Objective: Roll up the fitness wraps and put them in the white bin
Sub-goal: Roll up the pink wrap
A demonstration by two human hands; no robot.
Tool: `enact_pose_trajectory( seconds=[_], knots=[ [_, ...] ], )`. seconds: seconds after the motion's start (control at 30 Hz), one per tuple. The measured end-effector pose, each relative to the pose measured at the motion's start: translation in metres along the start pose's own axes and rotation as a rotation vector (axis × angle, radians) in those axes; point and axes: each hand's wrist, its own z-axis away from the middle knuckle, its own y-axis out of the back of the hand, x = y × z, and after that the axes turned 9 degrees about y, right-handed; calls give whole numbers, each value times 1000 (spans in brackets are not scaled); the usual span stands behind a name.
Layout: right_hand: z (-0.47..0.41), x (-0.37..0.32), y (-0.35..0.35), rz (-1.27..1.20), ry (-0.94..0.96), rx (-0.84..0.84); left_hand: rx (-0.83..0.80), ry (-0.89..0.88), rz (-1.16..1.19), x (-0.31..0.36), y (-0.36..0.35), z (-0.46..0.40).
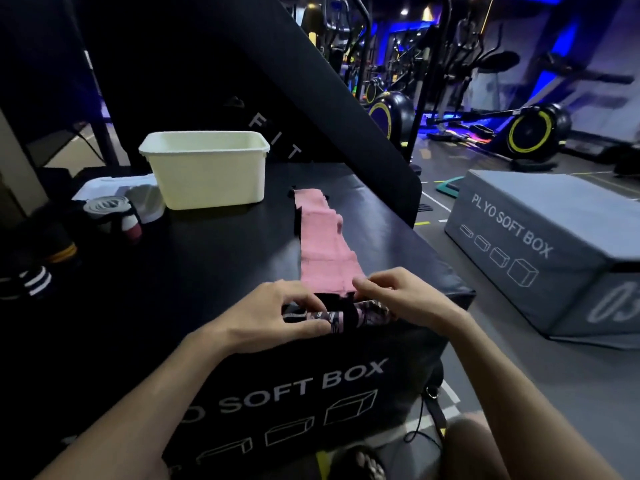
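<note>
Both hands are working the near end of the pink wrap (323,244), right at the front edge of the black plyo box (207,289) that's acting as the tabletop. The left hand (277,315) has its grip clenched around the rolled-up part (337,317), thumb underneath and fingers curled over the top. The right hand (398,296) pinches the other end of that same roll, fingertips pressing down where the flat pink strip meets the black section. The roll itself looks pink and black with some pattern on it, can't make out the print.

The rest of the wrap lies flat and stretches away toward 12 o'clock across the box top, a bit wavy along its edges.

The white bin (207,169) sits at about 11 o'clock from the hands, well apart from them, upright near the far side of the box. I can't see into it from this angle.

Over at 9 to 10 o'clock there's a pile of other wraps (110,213), a grey one rolled up on top, plus a black one with white stripes (33,282) closer to the left edge.

At 2 o'clock on the floor there's a grey plyo box (540,244), and gym machines (533,129) sit behind it in blue light.
</note>
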Motion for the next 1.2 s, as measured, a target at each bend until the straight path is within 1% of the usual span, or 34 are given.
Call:
enact_pose_trajectory(
  seconds=[0.1, 0.2, 0.23, 0.3, 0.33, 0.4, 0.5, 0.57, 0.6, 0.73, 0.87, 0.97, 1.1, 1.2],
  knots=[
    [20, -3, -9, -94, 36, 36, 85, 4, 26, 0, -12, 4],
    [37, -2, -13, -231, 74, 54, 85, 15, 114, -2, -14, 2],
    [42, 0, -12, -273, 88, 49, 82, 6, 164, -2, -13, 0],
    [51, 7, -14, -349, 110, 66, 98, -14, 337, 3, -9, -2],
    [54, 8, -15, -373, 122, 91, 119, -26, 428, 7, -8, -4],
    [56, 10, -20, -383, 191, 197, 171, -65, 557, 18, -7, -9],
    [56, 5, -26, -321, 390, 350, 195, -125, 669, 38, -14, -21],
    [54, 1, -30, -242, 498, 422, 175, -152, 679, 48, -19, -30],
    [54, -2, -31, -217, 522, 460, 161, -154, 669, 49, -22, -33],
    [53, -3, -32, -193, 515, 618, 82, -142, 650, 42, -27, -41],
    [50, -3, -33, -169, 497, 699, 15, -128, 727, 35, -33, -38],
    [47, -7, -37, -109, 489, 737, 31, -130, 743, 32, -38, -38],
    [40, -16, -38, -34, 475, 781, 115, -147, 812, 35, -43, -43],
    [36, -19, -39, 6, 454, 832, 88, -178, 809, 36, -42, -45]
  ],
)
